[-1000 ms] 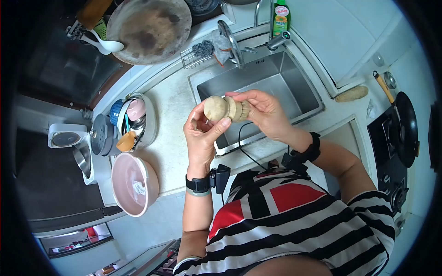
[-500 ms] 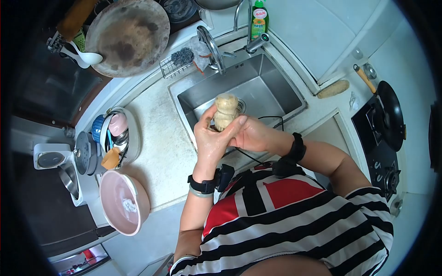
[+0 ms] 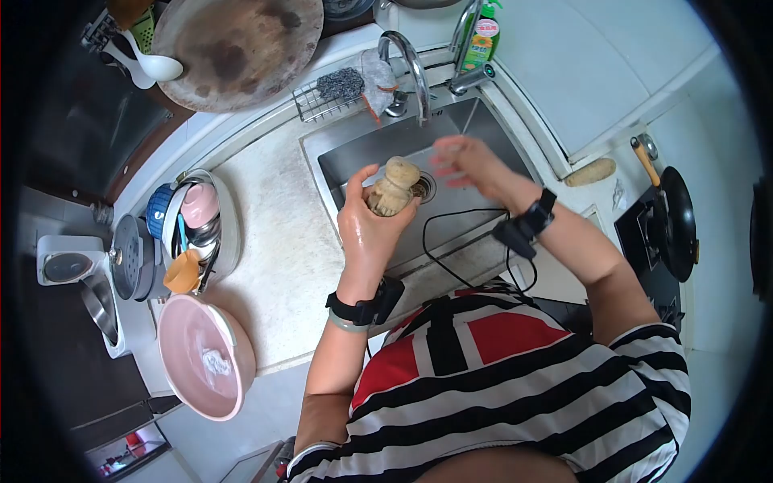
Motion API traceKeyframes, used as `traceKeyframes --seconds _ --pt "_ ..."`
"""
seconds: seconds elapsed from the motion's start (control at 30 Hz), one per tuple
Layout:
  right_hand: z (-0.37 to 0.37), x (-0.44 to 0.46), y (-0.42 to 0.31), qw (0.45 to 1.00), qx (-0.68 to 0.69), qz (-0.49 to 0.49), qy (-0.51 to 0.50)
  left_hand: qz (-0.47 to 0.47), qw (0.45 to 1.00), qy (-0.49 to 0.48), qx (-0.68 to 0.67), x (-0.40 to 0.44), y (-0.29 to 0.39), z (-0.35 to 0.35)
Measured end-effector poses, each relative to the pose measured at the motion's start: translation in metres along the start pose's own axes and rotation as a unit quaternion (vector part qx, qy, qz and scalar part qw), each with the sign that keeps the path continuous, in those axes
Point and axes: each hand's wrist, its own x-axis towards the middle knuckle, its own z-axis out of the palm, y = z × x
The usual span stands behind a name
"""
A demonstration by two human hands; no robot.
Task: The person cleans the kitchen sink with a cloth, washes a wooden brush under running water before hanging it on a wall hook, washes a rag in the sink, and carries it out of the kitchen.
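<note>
My left hand (image 3: pixel 370 229) grips a pale round-knobbed brush (image 3: pixel 394 185) over the front left part of the steel sink (image 3: pixel 338 169), the knob pointing up toward the faucet. To the right, apart from the brush, my right hand (image 3: pixel 475 167) hovers over the sink with fingers spread and slightly blurred; nothing shows in it. Beyond both hands stands the curved faucet (image 3: pixel 415 64). The sink drain (image 3: pixel 425 187) shows just right of the brush.
A pink basin (image 3: pixel 201 354) and a dish rack with bowls (image 3: pixel 229 233) are at the left. A wire rack (image 3: pixel 310 105) holds a scrubber and cloth. Green bottle (image 3: pixel 483 36) stands behind the sink; a black pan (image 3: pixel 676 225) is at the right. A black cable (image 3: pixel 427 241) crosses the sink's front.
My right hand has let go of the brush and moved right, over the sink. My left hand keeps the brush, which was turned from lying sideways to knob up. The view has shifted.
</note>
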Motion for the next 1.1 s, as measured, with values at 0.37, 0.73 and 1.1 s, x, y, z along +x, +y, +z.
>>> traceKeyframes --seconds 0.37,0.73,1.1 --pt "-0.065 0.183 -0.041 0.999 0.007 0.029 0.015 -0.078 0.994 -0.056 0.061 0.029 -0.016 0.053" --pt "-0.072 0.231 -0.024 0.917 -0.33 -0.117 0.189 -0.158 0.981 -0.085 0.076 0.061 -0.016 0.089" --pt "-0.065 0.233 -0.028 0.991 -0.113 -0.011 0.073 -0.14 0.978 -0.1 0.114 0.071 -0.027 0.098"
